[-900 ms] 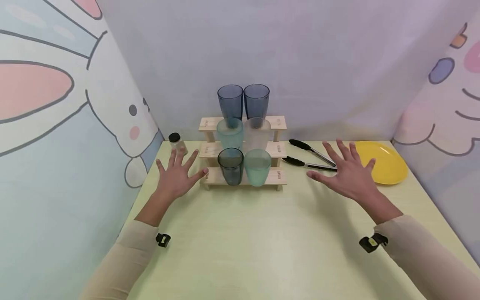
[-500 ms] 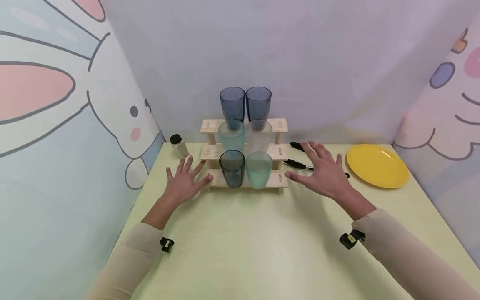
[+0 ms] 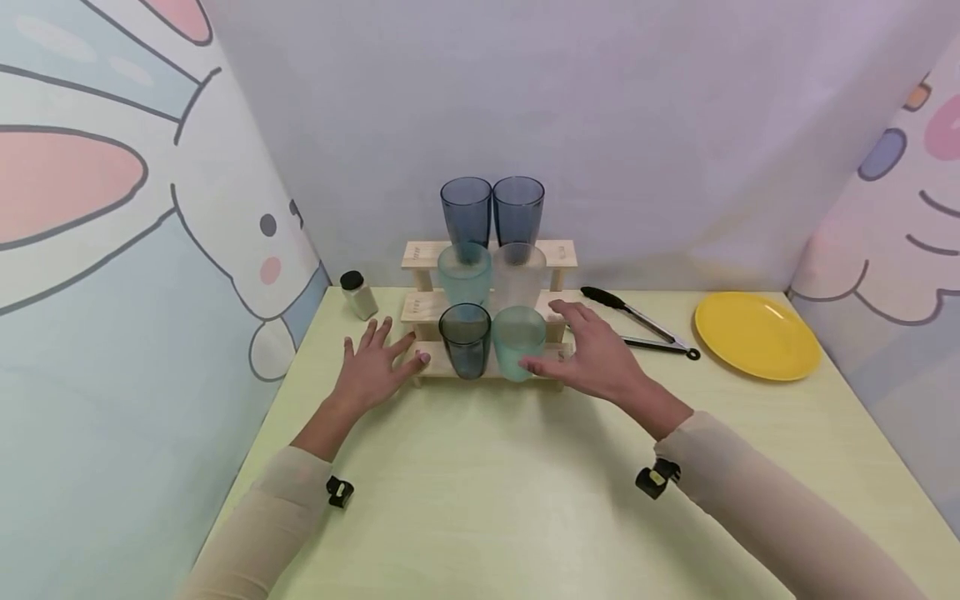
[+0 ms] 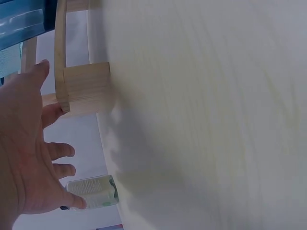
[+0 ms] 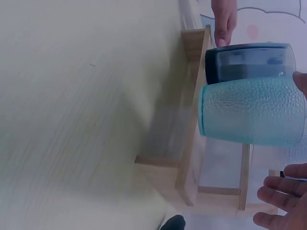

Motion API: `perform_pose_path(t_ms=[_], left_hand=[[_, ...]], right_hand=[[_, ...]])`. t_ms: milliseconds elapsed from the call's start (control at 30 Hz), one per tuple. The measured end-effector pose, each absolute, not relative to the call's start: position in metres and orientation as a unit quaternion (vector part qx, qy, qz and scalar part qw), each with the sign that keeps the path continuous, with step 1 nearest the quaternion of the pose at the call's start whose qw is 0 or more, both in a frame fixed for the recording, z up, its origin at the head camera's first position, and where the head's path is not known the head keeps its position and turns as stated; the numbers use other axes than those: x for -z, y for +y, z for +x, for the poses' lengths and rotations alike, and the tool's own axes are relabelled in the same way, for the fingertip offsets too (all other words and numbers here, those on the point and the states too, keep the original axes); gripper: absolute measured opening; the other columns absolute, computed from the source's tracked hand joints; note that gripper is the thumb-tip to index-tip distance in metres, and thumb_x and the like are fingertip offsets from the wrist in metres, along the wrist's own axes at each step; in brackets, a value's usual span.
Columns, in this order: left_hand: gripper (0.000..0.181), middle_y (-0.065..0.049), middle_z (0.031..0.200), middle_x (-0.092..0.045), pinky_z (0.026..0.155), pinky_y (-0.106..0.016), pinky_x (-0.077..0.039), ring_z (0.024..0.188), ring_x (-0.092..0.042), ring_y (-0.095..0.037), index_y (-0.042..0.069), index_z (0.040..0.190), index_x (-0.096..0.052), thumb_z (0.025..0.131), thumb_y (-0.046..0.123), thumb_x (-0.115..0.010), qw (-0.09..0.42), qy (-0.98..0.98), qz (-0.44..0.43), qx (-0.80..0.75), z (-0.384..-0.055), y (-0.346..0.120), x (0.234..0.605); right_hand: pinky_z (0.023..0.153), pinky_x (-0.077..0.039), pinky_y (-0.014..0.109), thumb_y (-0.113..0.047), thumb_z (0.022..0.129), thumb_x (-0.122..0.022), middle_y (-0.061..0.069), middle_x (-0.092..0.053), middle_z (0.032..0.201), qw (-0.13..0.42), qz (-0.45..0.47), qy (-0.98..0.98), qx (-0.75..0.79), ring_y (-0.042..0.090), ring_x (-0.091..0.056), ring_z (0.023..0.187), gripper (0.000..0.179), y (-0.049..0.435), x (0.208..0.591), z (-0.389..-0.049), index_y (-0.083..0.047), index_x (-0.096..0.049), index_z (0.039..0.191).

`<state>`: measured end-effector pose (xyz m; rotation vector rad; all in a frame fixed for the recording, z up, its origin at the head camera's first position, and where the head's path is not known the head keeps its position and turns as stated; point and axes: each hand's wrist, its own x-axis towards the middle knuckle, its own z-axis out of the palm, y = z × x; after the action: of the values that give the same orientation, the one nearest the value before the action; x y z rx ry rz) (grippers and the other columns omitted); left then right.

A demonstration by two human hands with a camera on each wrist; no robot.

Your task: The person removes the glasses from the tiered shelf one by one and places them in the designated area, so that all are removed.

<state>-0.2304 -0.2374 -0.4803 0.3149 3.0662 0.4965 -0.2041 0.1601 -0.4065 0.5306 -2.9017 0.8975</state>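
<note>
A wooden three-step rack point(image 3: 555, 308) carries paired tumblers. On its bottom step stand a dark grey tumbler point(image 3: 466, 342) and a textured teal tumbler point(image 3: 517, 342). My right hand point(image 3: 596, 358) reaches around the right side of the teal tumbler, thumb in front and fingers spread apart from it; in the right wrist view a gap shows between the fingers point(image 5: 283, 194) and the glass. My left hand point(image 3: 372, 375) has spread fingers at the rack's left end, its thumb near the bottom step. Whether it touches the wood, I cannot tell.
Higher steps hold a light blue tumbler point(image 3: 463, 271), a frosted clear one point(image 3: 519, 279) and two blue-grey tumblers point(image 3: 517, 204). A black-capped jar point(image 3: 358, 296) stands back left. Black-handled tongs point(image 3: 648, 321) and a yellow plate point(image 3: 757, 337) lie right. Walls border the table.
My right hand has moved left from near the plate and tongs to the teal tumbler. My left hand has shifted slightly right, closer to the rack. The tumblers have stayed in place.
</note>
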Motion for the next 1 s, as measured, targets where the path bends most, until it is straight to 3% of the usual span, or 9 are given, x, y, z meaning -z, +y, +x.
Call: perform_pose_path(t_ms=[400,667,1000], left_hand=[[0.076,-0.027,0.18,-0.029,0.13,-0.079,-0.019,0.169,-0.016,-0.055,0.018,0.166,-0.054,0.109,0.07,-0.051,0.011,0.979,0.105,-0.177,-0.229,-0.237,0.482],[0.082,-0.023,0.178,-0.036,0.126,-0.074,-0.034,0.167,-0.027,-0.052,0.018,0.169,-0.049,0.108,0.074,-0.05,0.035,0.968,0.101,-0.227,-0.23,-0.238,0.487],[0.081,-0.017,0.172,-0.049,0.126,-0.065,-0.041,0.161,-0.044,-0.044,0.015,0.17,-0.046,0.111,0.07,-0.049,0.027,0.967,0.12,-0.224,-0.229,-0.237,0.488]], right_hand=[[0.101,-0.062,0.054,-0.057,0.081,-0.097,0.013,-0.07,0.141,0.06,0.196,-0.91,-0.361,0.037,-0.076,0.119,0.097,0.133,0.415,-0.214,-0.005,-0.057,0.153],[0.09,-0.063,0.053,-0.055,0.078,-0.099,0.016,-0.075,0.132,0.073,0.171,-0.907,-0.377,0.035,-0.077,0.107,0.098,0.124,0.422,-0.215,-0.005,-0.059,0.152],[0.082,-0.061,0.049,-0.051,0.083,-0.097,0.017,-0.079,0.124,0.088,0.174,-0.905,-0.377,0.03,-0.074,0.096,0.091,0.121,0.424,-0.214,-0.002,-0.06,0.15]])
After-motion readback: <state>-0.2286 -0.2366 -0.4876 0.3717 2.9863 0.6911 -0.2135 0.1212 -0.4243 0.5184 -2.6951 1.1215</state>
